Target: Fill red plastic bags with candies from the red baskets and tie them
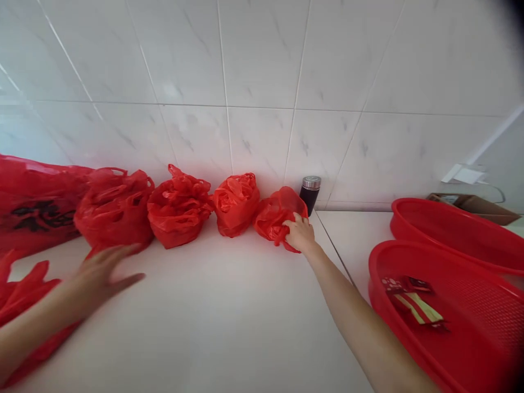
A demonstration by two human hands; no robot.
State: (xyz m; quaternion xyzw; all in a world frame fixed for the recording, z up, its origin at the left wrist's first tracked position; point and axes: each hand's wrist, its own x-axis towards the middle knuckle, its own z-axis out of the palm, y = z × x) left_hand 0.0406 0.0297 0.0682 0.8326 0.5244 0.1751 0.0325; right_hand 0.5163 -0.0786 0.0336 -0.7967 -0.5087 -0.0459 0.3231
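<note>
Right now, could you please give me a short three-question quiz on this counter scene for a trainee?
1. True or false: the right hand rests on the rightmost red bag in the row along the tiled wall.
2. What stands just right of that bag? A) a dark flask with a metal lid B) a white mug C) a green bottle
3. Fill in: the left hand hovers open over the white ____, holding nothing.

Key: 1 true; 2 A, the flask; 3 counter.
</note>
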